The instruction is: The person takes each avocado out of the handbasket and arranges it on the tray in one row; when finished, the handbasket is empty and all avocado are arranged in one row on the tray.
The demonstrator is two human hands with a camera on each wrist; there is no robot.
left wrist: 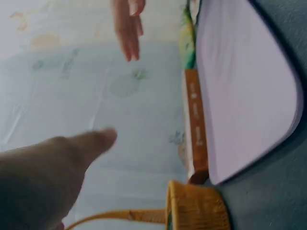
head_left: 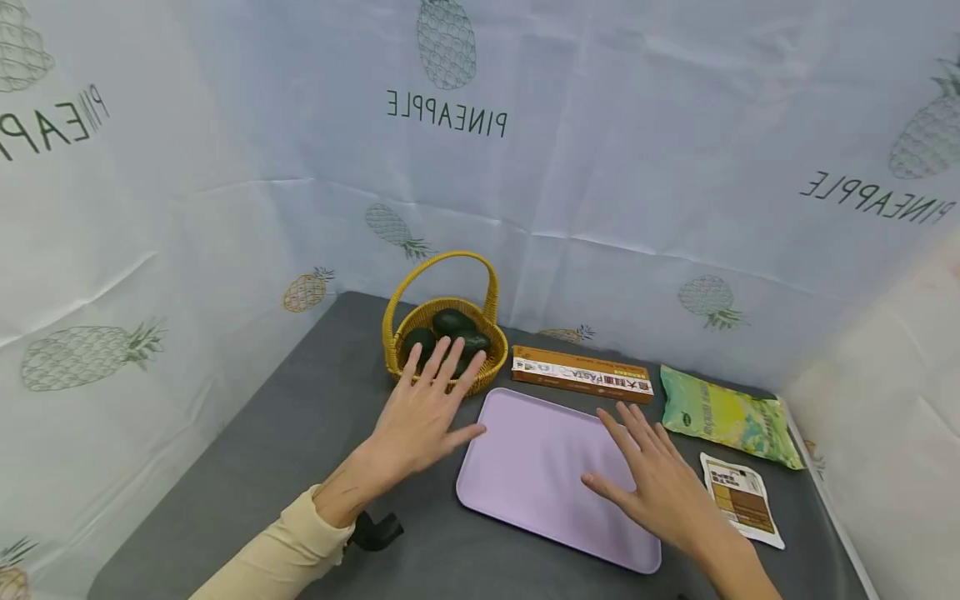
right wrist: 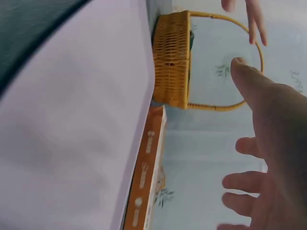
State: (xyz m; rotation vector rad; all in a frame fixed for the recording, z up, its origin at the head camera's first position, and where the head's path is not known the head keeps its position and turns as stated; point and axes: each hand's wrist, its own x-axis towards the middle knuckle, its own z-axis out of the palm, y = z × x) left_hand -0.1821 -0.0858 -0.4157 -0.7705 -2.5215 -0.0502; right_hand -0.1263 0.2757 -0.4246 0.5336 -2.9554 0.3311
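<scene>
My left hand (head_left: 423, 425) hovers with fingers spread, left of the lilac tray (head_left: 540, 475); its fingertips overlap the front of the yellow wicker basket (head_left: 497, 367) in the head view. Inside the basket lie several dark green avocados (head_left: 452, 322). Over the tray's right part is my right hand (head_left: 660, 483), fingers straight and thumb held apart. Neither hand holds anything. Behind the tray lies an orange-brown pasta box (head_left: 581, 372). In the right wrist view, the right thumb (right wrist: 249, 79) points toward the basket handle (right wrist: 225, 108).
A green and yellow packet (head_left: 727, 415) lies at the back right. In front of it is a white and brown pouch (head_left: 742, 500), close to my right hand. A black strap (head_left: 377, 532) shows under my left wrist. Pineapple-print cloth (head_left: 600, 167) hangs behind the grey table (head_left: 262, 467).
</scene>
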